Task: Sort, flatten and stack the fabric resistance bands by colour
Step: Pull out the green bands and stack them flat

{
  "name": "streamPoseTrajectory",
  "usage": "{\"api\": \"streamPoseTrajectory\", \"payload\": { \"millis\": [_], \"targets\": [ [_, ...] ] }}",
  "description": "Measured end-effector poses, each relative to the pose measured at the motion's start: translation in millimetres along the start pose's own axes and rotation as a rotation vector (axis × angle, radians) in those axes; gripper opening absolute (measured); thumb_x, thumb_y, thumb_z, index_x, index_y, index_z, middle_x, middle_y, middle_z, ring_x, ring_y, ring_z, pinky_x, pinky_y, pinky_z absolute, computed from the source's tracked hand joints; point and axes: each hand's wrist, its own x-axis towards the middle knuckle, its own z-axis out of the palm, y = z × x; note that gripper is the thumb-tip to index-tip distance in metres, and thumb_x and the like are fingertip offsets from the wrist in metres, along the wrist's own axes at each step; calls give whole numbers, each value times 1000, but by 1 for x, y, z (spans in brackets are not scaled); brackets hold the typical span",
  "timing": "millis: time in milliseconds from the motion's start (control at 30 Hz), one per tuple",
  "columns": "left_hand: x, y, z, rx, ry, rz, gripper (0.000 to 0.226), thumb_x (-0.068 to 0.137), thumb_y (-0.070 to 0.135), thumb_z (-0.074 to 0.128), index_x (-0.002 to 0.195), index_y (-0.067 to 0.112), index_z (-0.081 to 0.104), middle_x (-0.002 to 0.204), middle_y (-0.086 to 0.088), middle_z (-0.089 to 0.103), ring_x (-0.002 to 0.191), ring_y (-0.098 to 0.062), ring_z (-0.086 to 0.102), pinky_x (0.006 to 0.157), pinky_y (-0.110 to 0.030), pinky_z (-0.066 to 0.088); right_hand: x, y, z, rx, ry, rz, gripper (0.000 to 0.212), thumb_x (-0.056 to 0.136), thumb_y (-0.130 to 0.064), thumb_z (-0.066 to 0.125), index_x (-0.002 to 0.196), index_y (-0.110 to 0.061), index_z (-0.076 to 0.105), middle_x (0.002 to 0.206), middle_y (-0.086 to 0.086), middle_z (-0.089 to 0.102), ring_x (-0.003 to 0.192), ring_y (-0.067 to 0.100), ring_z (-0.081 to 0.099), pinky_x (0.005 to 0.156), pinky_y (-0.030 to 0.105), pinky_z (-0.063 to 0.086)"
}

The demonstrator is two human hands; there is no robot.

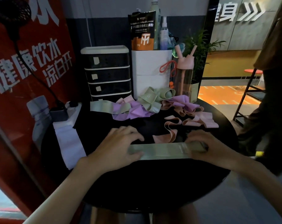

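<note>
A green band [161,151] lies stretched flat across the near middle of the round black table [153,183]. My left hand [121,143] presses on its left end and my right hand [201,146] covers its right end, blurred. A flat stack of pale lilac bands [69,139] lies at the table's left. Loose pink bands [172,130] curl just behind the green band. Further back sits a tangled heap: green bands [151,99], purple bands [133,112] and more pink bands [201,118].
Behind the heap stand a black drawer unit [107,73], a white bin [150,73] holding a pouch and bottles, a pink water bottle [184,73] and a plant [198,46]. A white power strip [69,109] lies back left. A person [273,94] stands at right.
</note>
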Motion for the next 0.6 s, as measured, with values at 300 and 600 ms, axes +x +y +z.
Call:
{"api": "streamPoseTrajectory", "payload": {
  "millis": [300,600],
  "targets": [
    [27,9,22,-196,-273,-1,31,85,46,71,110,42,53,108,19,50,101,2,44,91,-27,39,1,10,4,28,-12,-4,36,75,-28,83,102,-40,64,120,-17,51,112,-6,48,90,7,39],
    [27,4,26,-224,-262,6,31,86,44,72,112,38,56,107,19,51,99,9,41,83,-19,36,3,9,3,23,-48,75,35,79,-30,79,108,-37,61,119,-13,50,111,2,49,90,18,43]
  ]
}}
